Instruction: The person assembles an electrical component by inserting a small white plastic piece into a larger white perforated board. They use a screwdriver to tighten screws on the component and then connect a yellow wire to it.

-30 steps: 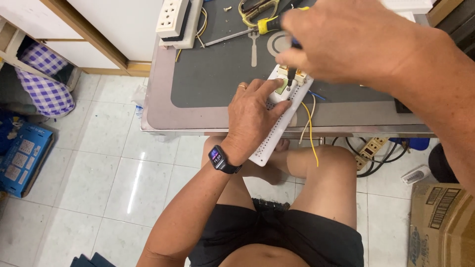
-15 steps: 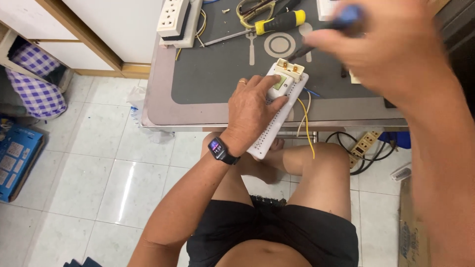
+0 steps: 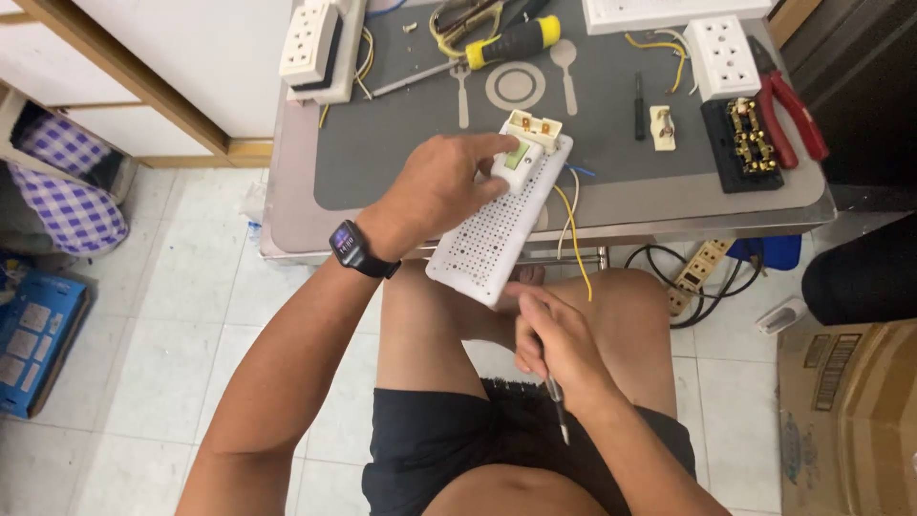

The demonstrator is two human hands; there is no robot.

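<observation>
Left hand [image 3: 435, 191]: fingers curled over the top of a white perforated board [image 3: 497, 229], pinning it tilted off the desk [image 3: 287, 191] edge above the knees, its face kept up and reachable.
Right hand [image 3: 559, 349]: fingers closed round a thin tool [image 3: 556, 406], likely a small screwdriver, just below the board's lower end.
Switch [image 3: 521, 153]: mounted at the board's top, under the left fingertips.
Wires [image 3: 571, 239]: yellow, hanging loose beside the board.

Pale glossy floor tiles [image 3: 143, 315] fill the left and lower frame, catching soft light. A white cabinet with wood trim [image 3: 181, 67] stands upper left; a grey-topped metal table [image 3: 401, 143] spans the top centre
</observation>
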